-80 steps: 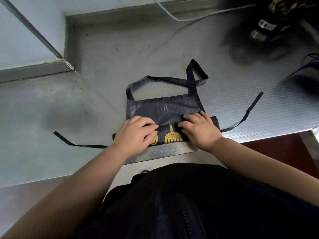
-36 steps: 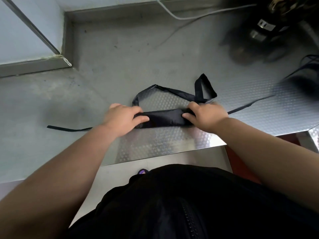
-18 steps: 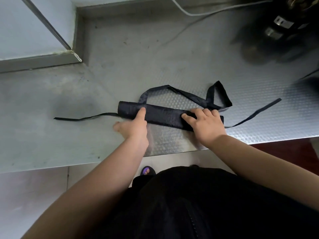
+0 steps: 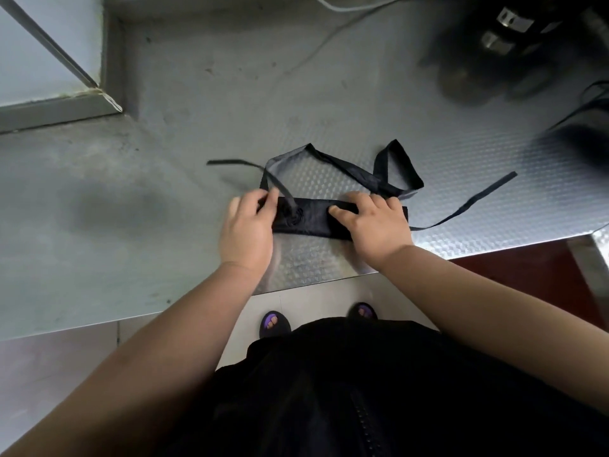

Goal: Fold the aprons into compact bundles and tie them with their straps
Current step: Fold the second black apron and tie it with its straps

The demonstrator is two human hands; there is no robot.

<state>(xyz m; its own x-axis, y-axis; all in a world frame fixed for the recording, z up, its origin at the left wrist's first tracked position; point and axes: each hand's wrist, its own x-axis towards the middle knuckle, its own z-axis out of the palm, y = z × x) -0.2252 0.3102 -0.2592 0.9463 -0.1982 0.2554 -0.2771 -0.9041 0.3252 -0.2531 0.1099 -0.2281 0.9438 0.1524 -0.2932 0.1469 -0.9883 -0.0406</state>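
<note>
Fingers [image 4: 264, 200] of the left hand [image 4: 245, 232] pinch a strap [image 4: 230, 162] while the right hand [image 4: 379, 227] presses flat on the rolled apron [image 4: 309, 221] on the near desk [image 4: 461, 153]: rolling looks done, tying remains.

text: none readable | labels: none | blurred dark objects [image 4: 501, 44] top right: markings illegible

rolled apron [image 4: 309, 219] on counter [image 4: 230, 94] near front edge; neck loop [image 4: 342, 168] behind it; left strap [image 4: 230, 162] trails back-left, right strap [image 4: 478, 201] trails right
</note>
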